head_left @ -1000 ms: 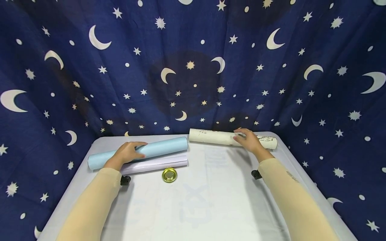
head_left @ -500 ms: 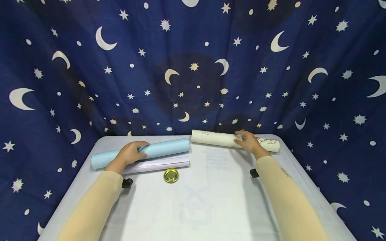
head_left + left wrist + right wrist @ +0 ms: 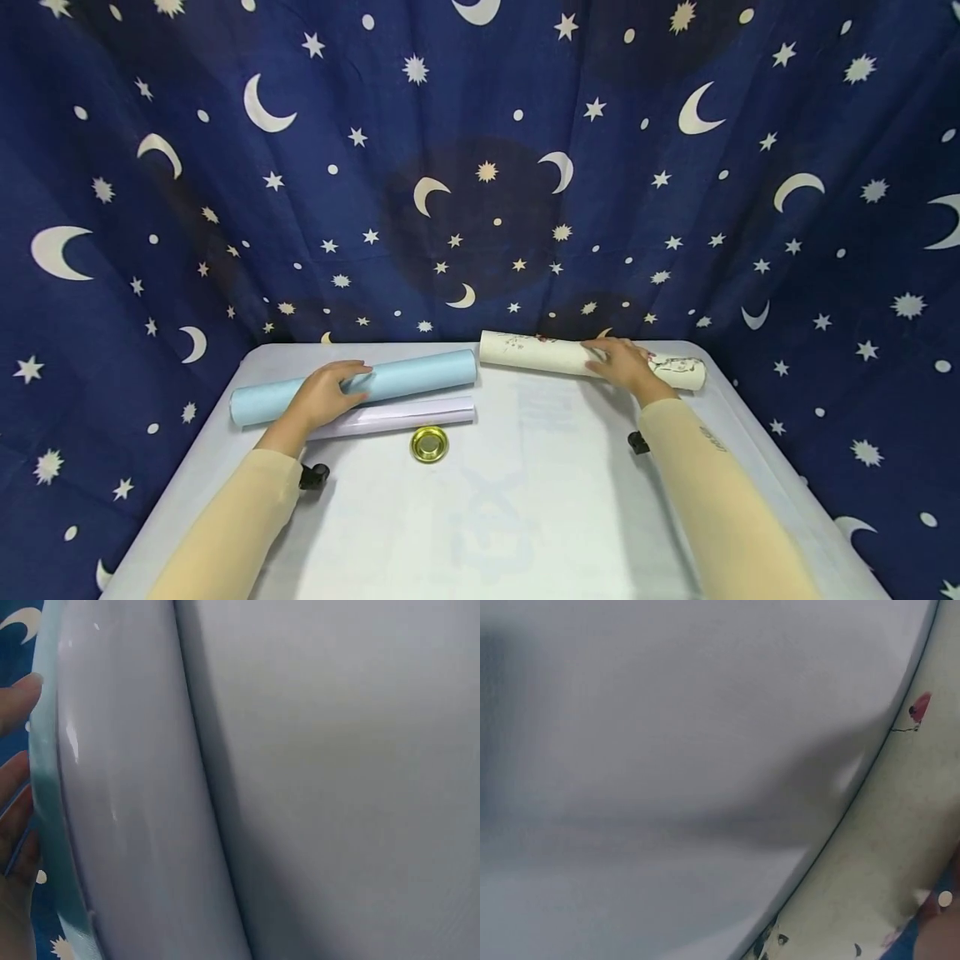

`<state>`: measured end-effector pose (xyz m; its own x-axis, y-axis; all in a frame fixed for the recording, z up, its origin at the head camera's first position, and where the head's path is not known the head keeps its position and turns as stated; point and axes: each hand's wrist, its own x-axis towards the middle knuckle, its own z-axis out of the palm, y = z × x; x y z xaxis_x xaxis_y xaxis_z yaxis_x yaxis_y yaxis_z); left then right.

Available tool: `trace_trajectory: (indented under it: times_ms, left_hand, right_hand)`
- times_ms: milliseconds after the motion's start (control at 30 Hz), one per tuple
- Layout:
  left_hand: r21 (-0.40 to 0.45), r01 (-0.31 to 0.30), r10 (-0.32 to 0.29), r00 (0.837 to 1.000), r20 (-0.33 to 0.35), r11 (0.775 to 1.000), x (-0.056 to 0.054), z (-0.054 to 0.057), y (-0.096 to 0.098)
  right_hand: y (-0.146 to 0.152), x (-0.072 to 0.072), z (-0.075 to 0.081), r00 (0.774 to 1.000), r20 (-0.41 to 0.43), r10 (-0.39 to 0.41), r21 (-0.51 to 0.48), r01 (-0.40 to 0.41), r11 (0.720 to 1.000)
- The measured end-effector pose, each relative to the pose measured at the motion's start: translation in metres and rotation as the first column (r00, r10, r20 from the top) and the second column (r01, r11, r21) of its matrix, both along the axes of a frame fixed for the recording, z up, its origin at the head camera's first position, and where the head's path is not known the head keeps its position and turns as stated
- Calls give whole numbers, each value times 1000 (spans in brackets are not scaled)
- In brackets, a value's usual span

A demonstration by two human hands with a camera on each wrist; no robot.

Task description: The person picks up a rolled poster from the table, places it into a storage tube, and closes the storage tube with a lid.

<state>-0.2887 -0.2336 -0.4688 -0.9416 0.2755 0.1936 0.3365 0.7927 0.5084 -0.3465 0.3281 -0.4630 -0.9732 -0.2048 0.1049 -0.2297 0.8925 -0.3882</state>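
Observation:
My left hand lies over a light blue paper roll at the back left of the table, thumb on its near side and fingers across the top. In the left wrist view, the fingertips meet the edge of this roll. Beside it, nearer to me, lies a glossy pale lavender roll, partly covered by that hand. At the back right my right hand holds a cream roll with flower and branch prints. The right wrist view shows mostly this roll's side; the hand is largely out of frame there.
A small gold dish stands just in front of the lavender roll. White cloth covers the table. A dark blue curtain with moons and stars hangs close behind and along the sides.
The head view has shifted a little. My left wrist has sunk slightly toward me, with the hand still on the blue roll. The rolls and the dish keep their places.

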Motion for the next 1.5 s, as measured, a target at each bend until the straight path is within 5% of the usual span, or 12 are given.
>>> trace_trajectory:
  times_ms: [200,433,600,967,1500]
  left_hand:
    - [55,3,0,999,-45,998,9,4,6]
    - [69,31,-32,999,15,997,23,4,13]
    - [48,47,-50,997,54,998,27,-3,13]
    - [55,95,-96,995,16,994,30,-23,8]
    - [38,106,-106,994,5,994,32,-27,8]
  right_hand:
    - [-1,-2,-5,999,-32,30,-12,-30,999]
    - [-3,-1,-8,999,49,9,28,-11,1000]
    - [-5,1,-4,999,26,20,88,-22,996]
    - [-2,12,-1,995,-22,100,125,-97,988]
    - [10,32,19,993,-6,119,167,-116,979]
